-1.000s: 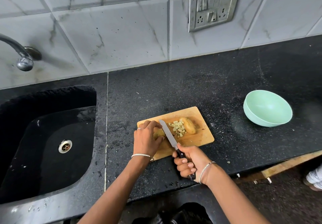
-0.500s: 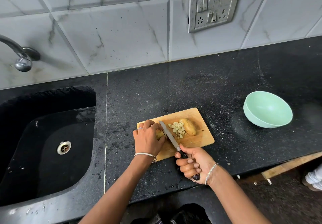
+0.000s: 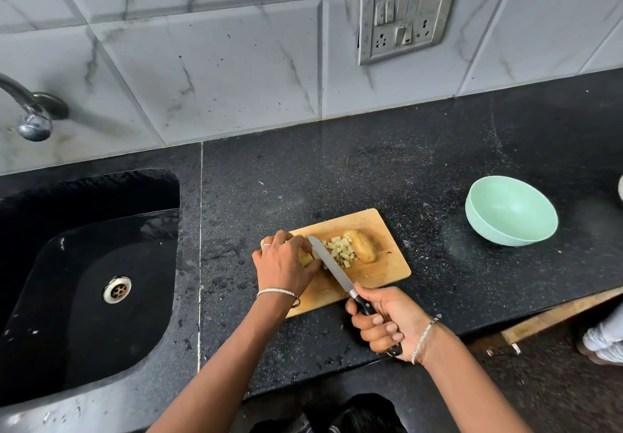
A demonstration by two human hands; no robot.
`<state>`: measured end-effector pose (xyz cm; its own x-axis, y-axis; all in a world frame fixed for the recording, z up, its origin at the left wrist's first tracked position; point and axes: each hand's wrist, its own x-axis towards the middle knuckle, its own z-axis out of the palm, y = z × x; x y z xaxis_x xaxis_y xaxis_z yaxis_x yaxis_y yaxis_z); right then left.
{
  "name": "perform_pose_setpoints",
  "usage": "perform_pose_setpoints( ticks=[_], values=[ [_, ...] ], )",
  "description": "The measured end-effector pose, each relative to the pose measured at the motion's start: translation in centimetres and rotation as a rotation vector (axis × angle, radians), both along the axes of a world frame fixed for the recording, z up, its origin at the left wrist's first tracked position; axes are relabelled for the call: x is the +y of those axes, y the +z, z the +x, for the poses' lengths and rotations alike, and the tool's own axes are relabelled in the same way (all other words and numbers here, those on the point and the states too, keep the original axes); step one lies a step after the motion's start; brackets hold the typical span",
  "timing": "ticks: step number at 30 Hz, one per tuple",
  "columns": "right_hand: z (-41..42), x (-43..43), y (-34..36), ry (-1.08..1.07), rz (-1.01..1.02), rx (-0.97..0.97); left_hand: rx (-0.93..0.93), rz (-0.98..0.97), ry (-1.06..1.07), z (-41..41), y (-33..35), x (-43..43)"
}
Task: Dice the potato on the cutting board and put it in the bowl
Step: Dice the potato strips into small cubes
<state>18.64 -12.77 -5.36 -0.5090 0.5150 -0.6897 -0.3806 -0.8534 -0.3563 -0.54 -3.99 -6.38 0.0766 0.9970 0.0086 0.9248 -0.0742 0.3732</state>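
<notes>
A wooden cutting board (image 3: 384, 227) lies on the black counter. On it my left hand (image 3: 285, 265) curls over a potato piece (image 3: 306, 259), mostly hidden beneath the fingers. My right hand (image 3: 387, 323) grips the black handle of a knife (image 3: 332, 267), whose blade lies across the board right beside the left fingers. To the blade's right is a small heap of diced potato (image 3: 342, 250), and past it a larger uncut potato piece (image 3: 364, 245). The mint-green bowl (image 3: 510, 210) stands empty on the counter to the right of the board.
A black sink (image 3: 84, 281) with a steel drain fills the left side, a tap (image 3: 32, 119) above it. A switch panel (image 3: 406, 16) hangs on the tiled wall. The counter's front edge runs just below my right hand. A wooden strip (image 3: 556, 318) pokes out under the counter at right.
The knife and my right hand have shifted slightly back toward me along the board. My left hand stays curled over the potato piece.
</notes>
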Motion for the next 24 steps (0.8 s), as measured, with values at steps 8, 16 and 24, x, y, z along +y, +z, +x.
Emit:
perform_pose_setpoints(
  ticks=[8, 16, 24],
  values=[
    [-1.8, -0.6, 0.6, -0.03, 0.316, -0.716, 0.011, -0.051, -0.017, 0.0, 0.6, 0.0],
    [-5.0, -2.3, -0.3, 0.265, 0.725, -1.497, 0.113, -0.058, -0.078, 0.4, 1.4, 0.3],
    [-5.9, -2.9, 0.0, 0.306, 0.775, -1.606, 0.079, -0.007, -0.057, 0.3, 0.9, 0.0]
  ],
)
